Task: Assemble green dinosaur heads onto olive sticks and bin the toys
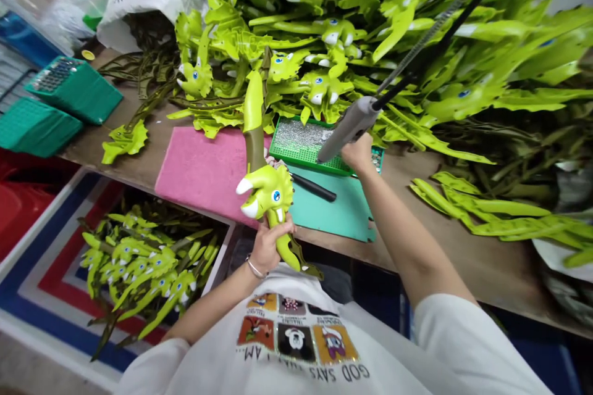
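My left hand (271, 244) is closed around the lower part of a lime-green toy with a horned dinosaur head (275, 191) and a long olive-and-green shaft standing up from it. My right hand (359, 151) is over the green perforated tray (296, 151) of small metal screws. A grey electric screwdriver (347, 129), hung on a spring and black cable, crosses in front of that hand and hides its fingers. Whether they grip anything does not show. Below the tray, a black rod-shaped tool (315, 187) lies on a teal mat (328, 216).
A large heap of green dinosaur toy parts (324, 31) fills the back of the bench. A pink pad (199, 173) lies left of the toy. Teal boxes (92, 95) stand farther left. Several toys lie in a bin (46, 281) at lower left. Loose green parts (500, 210) lie right.
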A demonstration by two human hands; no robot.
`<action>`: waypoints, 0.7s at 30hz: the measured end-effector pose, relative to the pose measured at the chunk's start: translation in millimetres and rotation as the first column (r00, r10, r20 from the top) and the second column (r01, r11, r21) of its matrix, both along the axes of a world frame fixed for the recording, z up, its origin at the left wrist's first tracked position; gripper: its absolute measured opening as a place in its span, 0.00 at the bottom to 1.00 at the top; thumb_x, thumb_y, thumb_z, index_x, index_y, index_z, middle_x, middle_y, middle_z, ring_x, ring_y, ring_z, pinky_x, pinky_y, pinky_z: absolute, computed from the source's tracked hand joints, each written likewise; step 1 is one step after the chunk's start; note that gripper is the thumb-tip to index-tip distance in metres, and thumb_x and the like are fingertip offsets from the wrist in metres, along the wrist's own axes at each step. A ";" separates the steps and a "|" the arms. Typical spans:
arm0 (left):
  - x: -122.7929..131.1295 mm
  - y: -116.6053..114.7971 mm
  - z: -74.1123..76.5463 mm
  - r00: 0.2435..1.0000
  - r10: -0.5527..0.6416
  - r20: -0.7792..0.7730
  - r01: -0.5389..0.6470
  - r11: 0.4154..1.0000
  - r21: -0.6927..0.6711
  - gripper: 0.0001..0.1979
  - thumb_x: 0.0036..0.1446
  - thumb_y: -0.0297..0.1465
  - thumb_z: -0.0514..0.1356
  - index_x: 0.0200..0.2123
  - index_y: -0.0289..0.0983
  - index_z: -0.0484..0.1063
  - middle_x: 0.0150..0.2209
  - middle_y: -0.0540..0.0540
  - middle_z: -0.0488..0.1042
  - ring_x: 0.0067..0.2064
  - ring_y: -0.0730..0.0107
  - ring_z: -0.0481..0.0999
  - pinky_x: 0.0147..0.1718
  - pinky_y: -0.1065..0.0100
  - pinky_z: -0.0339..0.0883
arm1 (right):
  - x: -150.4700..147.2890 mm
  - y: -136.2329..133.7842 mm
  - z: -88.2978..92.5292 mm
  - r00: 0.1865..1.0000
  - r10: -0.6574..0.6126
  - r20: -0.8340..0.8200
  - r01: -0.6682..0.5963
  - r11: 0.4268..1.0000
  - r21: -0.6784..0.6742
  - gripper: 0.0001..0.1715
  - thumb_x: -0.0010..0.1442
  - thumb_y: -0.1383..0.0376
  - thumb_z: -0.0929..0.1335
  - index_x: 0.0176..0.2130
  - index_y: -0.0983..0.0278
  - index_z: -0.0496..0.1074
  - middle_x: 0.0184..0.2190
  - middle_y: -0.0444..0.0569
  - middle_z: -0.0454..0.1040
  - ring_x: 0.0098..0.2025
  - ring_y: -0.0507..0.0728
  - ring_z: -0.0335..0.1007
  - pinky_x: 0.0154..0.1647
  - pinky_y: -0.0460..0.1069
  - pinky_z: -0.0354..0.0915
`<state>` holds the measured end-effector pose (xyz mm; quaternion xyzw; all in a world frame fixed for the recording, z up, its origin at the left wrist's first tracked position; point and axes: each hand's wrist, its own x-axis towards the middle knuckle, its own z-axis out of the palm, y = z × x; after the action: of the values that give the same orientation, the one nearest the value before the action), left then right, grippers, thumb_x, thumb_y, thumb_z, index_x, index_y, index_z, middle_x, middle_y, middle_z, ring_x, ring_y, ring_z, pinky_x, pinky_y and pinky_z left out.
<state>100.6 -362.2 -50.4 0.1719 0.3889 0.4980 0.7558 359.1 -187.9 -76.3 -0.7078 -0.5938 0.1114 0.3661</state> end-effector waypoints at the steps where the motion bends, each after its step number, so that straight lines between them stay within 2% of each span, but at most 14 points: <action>1: 1.6 -1.2 -1.7 1.000 0.000 -0.007 0.000 1.000 0.001 0.17 0.39 0.29 0.70 0.32 0.39 0.67 0.25 0.56 0.70 0.28 0.77 0.69 0.35 0.68 0.67 | 0.5 -5.0 3.5 0.999 -0.043 -0.024 0.043 0.999 -0.006 0.07 0.53 0.68 0.63 0.30 0.65 0.71 0.30 0.54 0.77 0.32 0.57 0.69 0.39 0.53 0.67; 3: 4.3 -3.6 -4.5 1.000 -0.004 -0.027 0.004 1.000 0.002 0.16 0.39 0.29 0.70 0.31 0.38 0.68 0.25 0.56 0.69 0.28 0.77 0.69 0.35 0.68 0.66 | 1.1 -13.8 9.8 0.992 -0.098 -0.075 0.097 0.995 -0.016 0.05 0.52 0.68 0.64 0.29 0.64 0.70 0.29 0.51 0.77 0.32 0.56 0.69 0.40 0.52 0.67; 7: 8.2 -6.8 -6.3 0.999 -0.022 -0.040 0.022 1.000 0.007 0.16 0.40 0.30 0.71 0.31 0.38 0.68 0.25 0.56 0.69 0.28 0.77 0.69 0.34 0.68 0.66 | 2.0 -21.8 16.8 0.985 -0.109 -0.130 0.109 0.994 -0.003 0.05 0.54 0.65 0.64 0.30 0.63 0.70 0.30 0.49 0.78 0.32 0.55 0.69 0.39 0.50 0.66; 12: 8.2 -9.0 -4.1 0.998 -0.013 -0.054 0.013 1.000 -0.002 0.17 0.39 0.30 0.72 0.31 0.38 0.69 0.25 0.56 0.70 0.28 0.77 0.69 0.34 0.68 0.66 | 1.5 -21.0 19.5 0.978 -0.162 -0.134 0.162 0.987 -0.008 0.04 0.53 0.68 0.65 0.31 0.62 0.71 0.30 0.50 0.79 0.31 0.55 0.70 0.38 0.50 0.66; 17: 6.0 -10.0 -3.5 0.998 -0.002 -0.058 0.003 1.000 0.030 0.16 0.39 0.29 0.72 0.32 0.39 0.70 0.25 0.57 0.69 0.28 0.77 0.69 0.34 0.69 0.67 | 1.5 -17.0 19.9 0.970 -0.201 -0.136 0.204 0.979 0.007 0.02 0.50 0.69 0.69 0.28 0.63 0.72 0.30 0.50 0.80 0.32 0.57 0.73 0.40 0.52 0.68; 21: 5.5 -9.9 -6.1 0.997 0.021 -0.076 -0.019 0.999 0.029 0.16 0.39 0.30 0.72 0.30 0.38 0.70 0.25 0.56 0.70 0.28 0.77 0.70 0.33 0.69 0.66 | 7.8 -19.0 21.2 0.971 -0.186 -0.153 0.190 0.982 0.011 0.06 0.50 0.72 0.68 0.26 0.64 0.75 0.30 0.50 0.80 0.36 0.59 0.76 0.44 0.55 0.70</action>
<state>106.0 -372.1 -56.5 0.1977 0.4120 0.5042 0.7328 366.9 -207.0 -55.1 -0.7456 -0.4962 0.1220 0.4279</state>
